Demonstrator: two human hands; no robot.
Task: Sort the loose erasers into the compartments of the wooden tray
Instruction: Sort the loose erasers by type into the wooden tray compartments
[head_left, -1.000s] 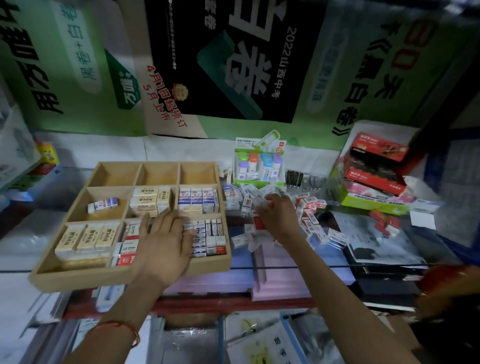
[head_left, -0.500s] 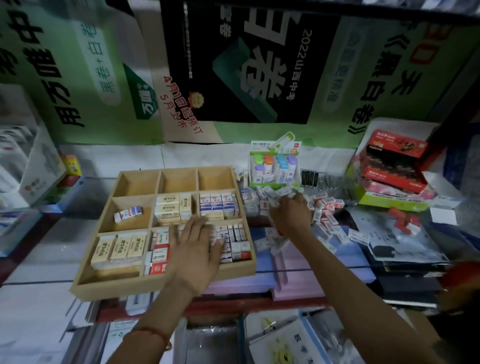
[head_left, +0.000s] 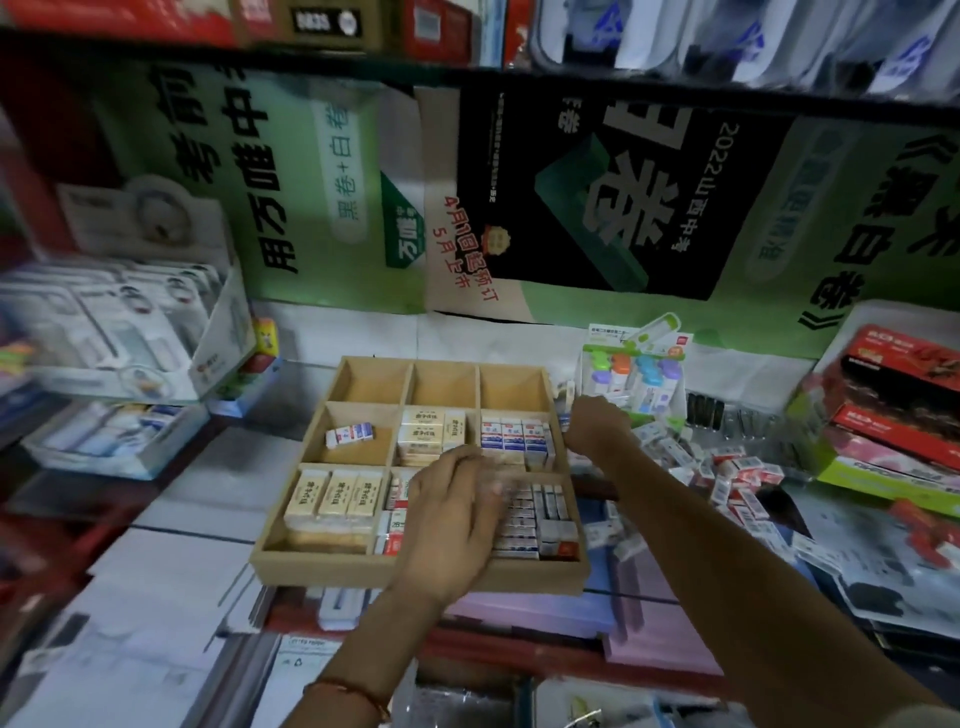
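Right hand (head_left: 597, 428) just beside wooden tray's (head_left: 322, 566) right rim

Your wooden tray (head_left: 363, 569) is plain pale tan. Front-left compartment: cream erasers (head_left: 332, 496), dark lettering. Middle-left: one white eraser (head_left: 349, 434) with a blue-and-red sleeve. Middle-right: white erasers (head_left: 511, 437), blue bands. To your right, loose erasers (head_left: 727, 475): white with red. Under the tray, pink sheets (head_left: 660, 644). On your left wrist, a red-orange cord (head_left: 344, 689).
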